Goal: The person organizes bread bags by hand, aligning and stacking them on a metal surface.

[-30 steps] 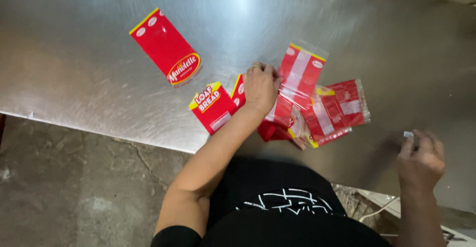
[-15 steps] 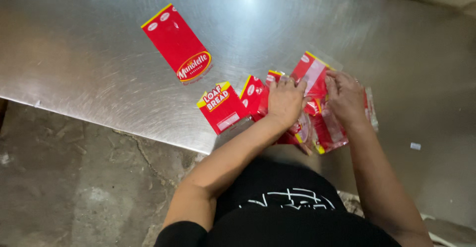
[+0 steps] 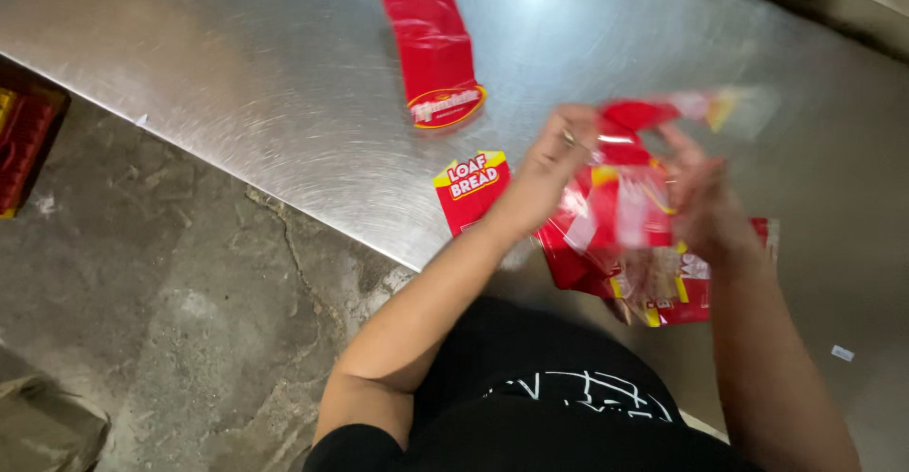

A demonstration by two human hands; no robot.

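I see both hands raised just above the near edge of the brushed steel table (image 3: pixel 237 65), with a red, yellow and clear plastic bread bag (image 3: pixel 630 183) stretched between them. My left hand (image 3: pixel 554 155) pinches the bag's left edge, fingers curled closed on the film near its upper corner. My right hand (image 3: pixel 705 207) sits on the bag's right side, partly behind the plastic; it is blurred, so I think its fingers are closed on the film but cannot be sure of the exact grip. The bag's clear upper end (image 3: pixel 734 107) trails up and to the right, away from both hands, and it too is smeared.

Directly under the hands lies a loose pile of similar red and yellow bags (image 3: pixel 682 292), flat on the table and overhanging nothing that I can make out. Just left of my left wrist, touching the table's near edge, lies a small red bag with a yellow band (image 3: pixel 471 191), apart from the one I hold. Farther up the table, well apart from both hands, a long red flat bag with an oval label (image 3: pixel 431 51) lies alone.

Below the table is a cracked concrete floor (image 3: pixel 170 302). At the far left edge a red crate (image 3: pixel 24 145) stands on it, only partly in view. A small white scrap (image 3: pixel 842 353) lies on the steel to the right of my right forearm.
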